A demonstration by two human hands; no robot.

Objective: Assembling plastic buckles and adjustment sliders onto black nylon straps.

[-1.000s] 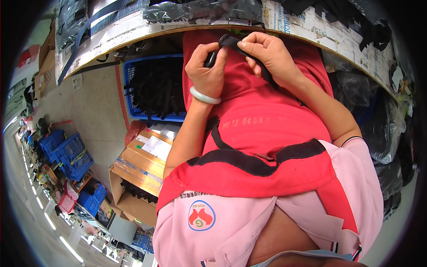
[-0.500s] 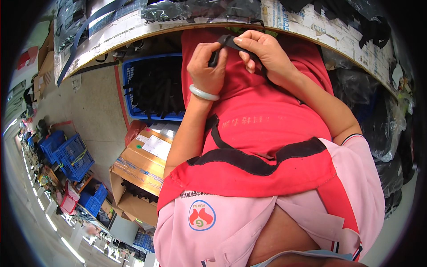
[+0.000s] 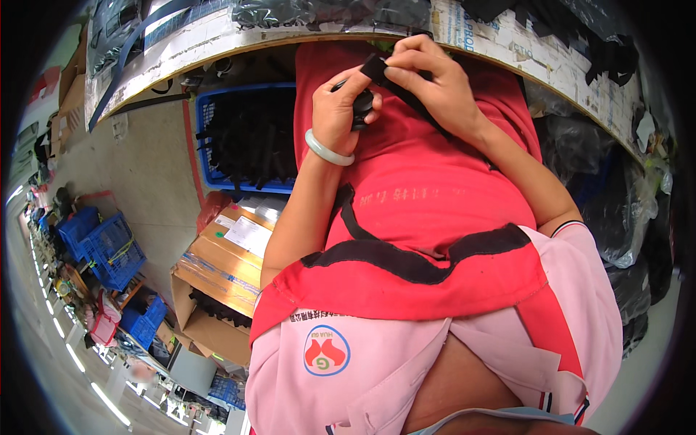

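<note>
Over my lap, close to the table edge, both hands are on a black fabric strap (image 3: 374, 69). My left hand (image 3: 335, 109) is closed, pinching the strap between thumb and forefinger. A dark rounded piece (image 3: 362, 110) also sits in its curled fingers; I cannot make out whether it is a buckle or part of the strap. My right hand (image 3: 438, 83) grips the same strap just to the right, fingers bent and pressed together. From there the strap runs down toward the red apron (image 3: 428, 163), partly hidden by the right hand.
A worktable (image 3: 500, 61) with black bagged goods spans the top. On the floor at left stand a blue crate (image 3: 205, 156) full of black straps and an open cardboard box (image 3: 225, 254). Dark plastic bags (image 3: 616, 210) lie at right.
The left hand has turned, so the dark piece in its fingers now shows. The right hand has shifted slightly up and right, and the strap end between the hands has tilted.
</note>
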